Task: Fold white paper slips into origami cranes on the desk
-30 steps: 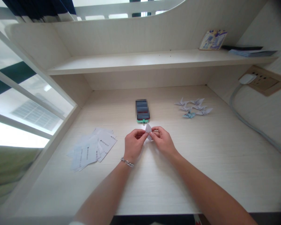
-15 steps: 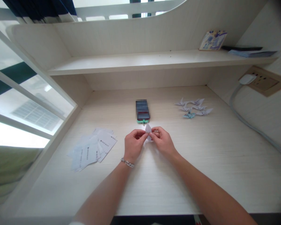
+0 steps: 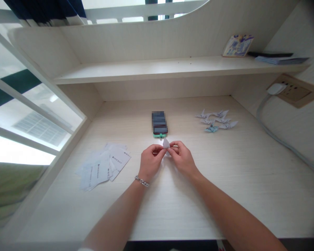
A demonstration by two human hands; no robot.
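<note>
Pinching a small folded paper piece (image 3: 166,143) between them, the left hand (image 3: 149,163) and right hand (image 3: 182,158) each keep a closed fingertip grip just above the surface (image 3: 225,181), a phone (image 3: 159,124) lying just beyond the grip.

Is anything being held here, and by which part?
Yes: a small folded white paper piece, pinched at its lower part between the fingertips of the left hand and right hand; its pointed tip sticks up free.
</note>
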